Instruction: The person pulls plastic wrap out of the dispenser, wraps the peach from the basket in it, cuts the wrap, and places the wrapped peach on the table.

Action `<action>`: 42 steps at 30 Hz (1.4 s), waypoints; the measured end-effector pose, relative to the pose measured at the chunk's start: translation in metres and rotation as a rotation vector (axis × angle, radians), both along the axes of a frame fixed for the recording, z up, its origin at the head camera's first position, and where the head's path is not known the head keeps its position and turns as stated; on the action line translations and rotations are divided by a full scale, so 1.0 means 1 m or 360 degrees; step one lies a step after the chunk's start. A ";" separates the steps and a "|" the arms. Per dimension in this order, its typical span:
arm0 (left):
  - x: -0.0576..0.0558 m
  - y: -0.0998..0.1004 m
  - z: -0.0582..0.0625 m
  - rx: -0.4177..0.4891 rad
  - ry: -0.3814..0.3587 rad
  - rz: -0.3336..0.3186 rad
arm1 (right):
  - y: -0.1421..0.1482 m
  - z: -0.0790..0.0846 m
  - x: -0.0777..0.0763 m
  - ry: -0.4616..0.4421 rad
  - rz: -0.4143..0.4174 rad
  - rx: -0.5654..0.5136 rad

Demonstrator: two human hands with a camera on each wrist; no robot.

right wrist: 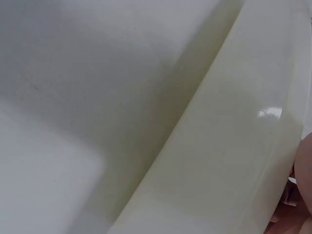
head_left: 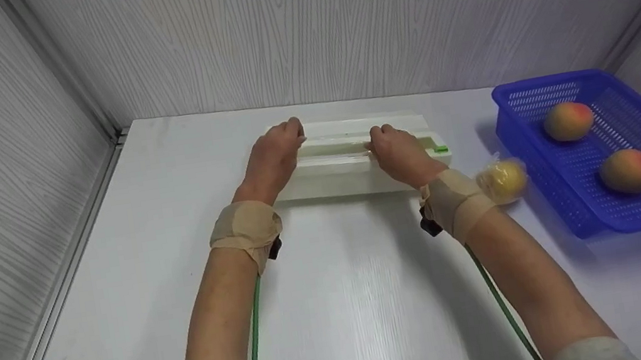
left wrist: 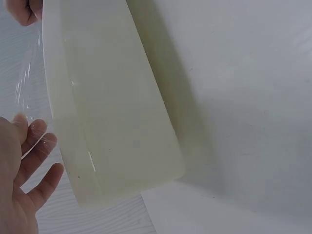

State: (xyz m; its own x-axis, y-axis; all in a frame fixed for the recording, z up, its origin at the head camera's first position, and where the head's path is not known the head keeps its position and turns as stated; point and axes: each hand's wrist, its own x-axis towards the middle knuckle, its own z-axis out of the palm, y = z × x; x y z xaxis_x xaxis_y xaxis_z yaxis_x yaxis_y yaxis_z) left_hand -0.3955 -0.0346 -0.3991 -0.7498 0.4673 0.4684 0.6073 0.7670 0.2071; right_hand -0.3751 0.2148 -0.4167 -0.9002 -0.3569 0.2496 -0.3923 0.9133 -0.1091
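A white cling film dispenser (head_left: pixel 346 184) lies across the far part of the table, with a small green piece (head_left: pixel 441 149) at its right end. Over its left part, my left hand (head_left: pixel 275 155) pinches clear cling film (left wrist: pixel 27 78) between thumb and fingers. My right hand (head_left: pixel 399 155) is above the right half, its fingers curled in on the film. Between the two hands the film stretches as a thin, creased strip, best seen in the left wrist view. In the right wrist view, the dispenser's smooth front fills much of the picture and only part of the right hand shows.
Right of the dispenser, a yellow fruit (head_left: pixel 504 181) wrapped in clear film sits on the white table (head_left: pixel 339 304). Beside it stands a blue plastic basket (head_left: pixel 539 173) holding one peach (head_left: pixel 569 121) at the back and another peach (head_left: pixel 630 171) nearer. Grey wood-grain panels (head_left: pixel 298 31) enclose the table.
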 end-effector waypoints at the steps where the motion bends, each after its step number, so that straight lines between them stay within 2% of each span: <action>1: 0.000 0.000 -0.001 -0.0008 0.0012 -0.0009 | -0.001 -0.001 0.000 -0.0019 -0.0042 0.0034; 4: 0.001 0.000 -0.002 -0.0025 0.0030 -0.0019 | -0.002 -0.005 0.000 -0.0063 -0.0112 0.0090; 6: 0.001 0.001 -0.004 -0.0029 0.0018 -0.0018 | -0.001 -0.009 0.001 -0.0088 -0.0119 0.0060; 11: 0.004 0.003 -0.007 -0.0006 -0.0075 -0.0021 | 0.001 -0.018 0.001 -0.0112 -0.0121 -0.0146; 12: 0.005 0.003 -0.007 -0.0005 -0.0106 -0.0035 | 0.001 -0.018 0.001 -0.0117 -0.0142 -0.0194; 16: 0.011 0.002 -0.012 0.0049 -0.0372 -0.0102 | 0.001 -0.023 -0.002 -0.0133 -0.0228 -0.0352; 19: 0.015 -0.001 -0.018 0.0039 -0.0473 -0.0111 | 0.002 -0.024 -0.004 -0.0156 -0.0257 -0.0373; 22: 0.016 -0.001 -0.025 -0.0007 -0.0345 -0.0092 | 0.002 -0.023 -0.003 -0.0172 -0.0243 -0.0301; 26: 0.018 0.003 -0.031 -0.0058 -0.0157 -0.0023 | 0.006 -0.017 -0.003 -0.0176 -0.0238 -0.0108; 29: 0.018 0.009 -0.031 -0.0157 -0.0119 0.0059 | 0.019 -0.008 -0.004 -0.0267 -0.0176 -0.0026; 31: 0.017 0.013 -0.030 -0.0237 -0.0133 0.0115 | 0.030 -0.001 -0.004 -0.0418 -0.0099 -0.0060; 35: 0.017 0.016 -0.029 -0.0304 -0.0120 0.0203 | 0.050 0.013 -0.001 -0.0691 0.0089 -0.0172; 38: 0.017 0.017 -0.029 -0.0346 -0.0078 0.0254 | 0.060 0.020 0.002 -0.0715 0.0185 -0.0168; 42: 0.017 0.016 -0.031 -0.0396 -0.0076 0.0285 | 0.066 0.020 0.005 -0.0619 0.0259 -0.0146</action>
